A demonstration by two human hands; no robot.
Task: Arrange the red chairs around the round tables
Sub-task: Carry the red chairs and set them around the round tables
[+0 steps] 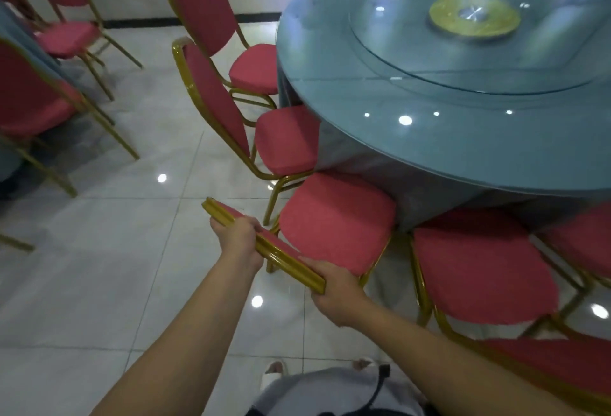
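**Held chair** [337, 220]: padded red fabric seat on a glossy gold tubular frame. The seat front meets the draped edge of the round table [380, 124] on its near side.

**Grip:** the left hand [238, 237] and right hand [334, 293] are both wrapped firmly round the gold top rail of the chair back, apart along the rail.

**Table:** blue-grey cloth under a smooth glass top. It carries a circular glass turntable [429, 61] with a gold disc [474, 17] at its centre.

**Adjacent seating:** the left neighbour chair [287, 139] and right neighbour chair [482, 270] are of matching build, and both are drawn up to the table edge.

**Floor** [115, 250]: polished pale tiles, reflective.
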